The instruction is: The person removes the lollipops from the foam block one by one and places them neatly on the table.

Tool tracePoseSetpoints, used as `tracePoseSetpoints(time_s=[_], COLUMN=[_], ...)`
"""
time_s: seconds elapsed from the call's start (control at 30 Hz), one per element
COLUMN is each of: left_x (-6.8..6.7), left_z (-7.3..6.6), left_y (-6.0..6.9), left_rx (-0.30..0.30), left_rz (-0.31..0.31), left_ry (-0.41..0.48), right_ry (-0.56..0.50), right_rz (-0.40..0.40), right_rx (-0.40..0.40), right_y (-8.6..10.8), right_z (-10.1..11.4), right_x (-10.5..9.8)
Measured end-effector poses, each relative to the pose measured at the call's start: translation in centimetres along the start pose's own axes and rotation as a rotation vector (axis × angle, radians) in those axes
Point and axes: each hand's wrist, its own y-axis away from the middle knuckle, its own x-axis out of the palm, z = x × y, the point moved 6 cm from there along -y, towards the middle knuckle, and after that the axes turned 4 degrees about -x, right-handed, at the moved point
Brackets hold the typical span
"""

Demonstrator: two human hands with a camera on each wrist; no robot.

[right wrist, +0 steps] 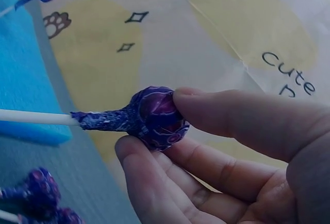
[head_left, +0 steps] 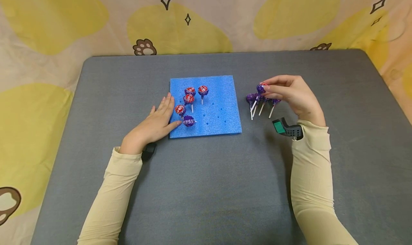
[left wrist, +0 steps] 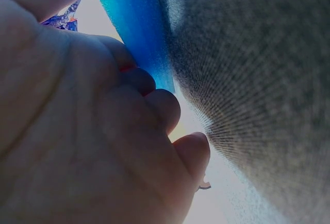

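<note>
Several purple-and-red wrapped lollipops (head_left: 203,90) stand in the left half of a blue foam board (head_left: 222,94) dotted with small holes. My left hand (head_left: 154,123) lies along the board's left edge with straight fingers, its thumb near the lowest lollipop (head_left: 189,121); in the left wrist view the left hand (left wrist: 98,110) is against the blue side. My right hand (head_left: 294,94) pinches the wrapped head of one lollipop (head_left: 261,88) above a small group of others (head_left: 275,102). The right wrist view shows that lollipop (right wrist: 157,116) between thumb and fingers of the right hand (right wrist: 221,157), its white stick pointing left.
A dark grey table (head_left: 219,187) carries everything. Behind it hangs a cream and yellow patterned cloth (head_left: 180,30). The group of lollipops lies to the right of the board, sticks towards the front. Each wrist wears a dark device (head_left: 289,129).
</note>
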Motion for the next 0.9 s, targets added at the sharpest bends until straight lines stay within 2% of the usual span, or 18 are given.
tracePoseSetpoints(time_s=[0.33,0.7,0.9], left_x=[-0.1,0.1,0.0], left_z=[0.0,-0.1,0.0], left_y=[0.0,0.3,0.1], left_rx=[-0.004,-0.004,-0.002], left_rz=[0.005,0.018,0.006], left_ry=[0.005,0.025,0.018], right_ry=[-0.124,-0.103,-0.16], right_rz=[-0.027,-0.048,-0.061], right_rx=[0.028,0.1,0.137], right_y=[0.3,1.4,2.5], right_z=[-1.0,-2.8,-4.7], right_x=[-2.2,-4.8,-7.0])
